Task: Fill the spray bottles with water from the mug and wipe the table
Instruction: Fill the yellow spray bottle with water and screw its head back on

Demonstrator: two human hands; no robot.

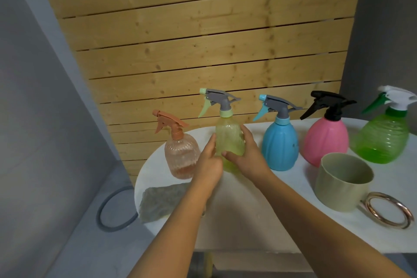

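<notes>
At the centre of the frame we have both hands on the yellow-green spray bottle (229, 140), which stands upright on the white table (248, 210). Our left hand (208, 162) presses its left side with the fingers together, and our right hand (247, 157) wraps the right side and lower front, thumb across the body.

Just left of it stands the peach spray bottle (181, 153). Below that, at the table's left edge, lies a grey cloth (161, 202).

To the right the row runs on: the blue spray bottle (280, 144), the pink spray bottle (325, 142) with a black trigger head, and the green spray bottle (383, 140) at the right edge of the frame.

In the lower right, in front of the pink and green bottles, sits the beige mug (343, 184), its metal ring handle toward us.

Behind everything rises a wooden slat wall (203, 40).
</notes>
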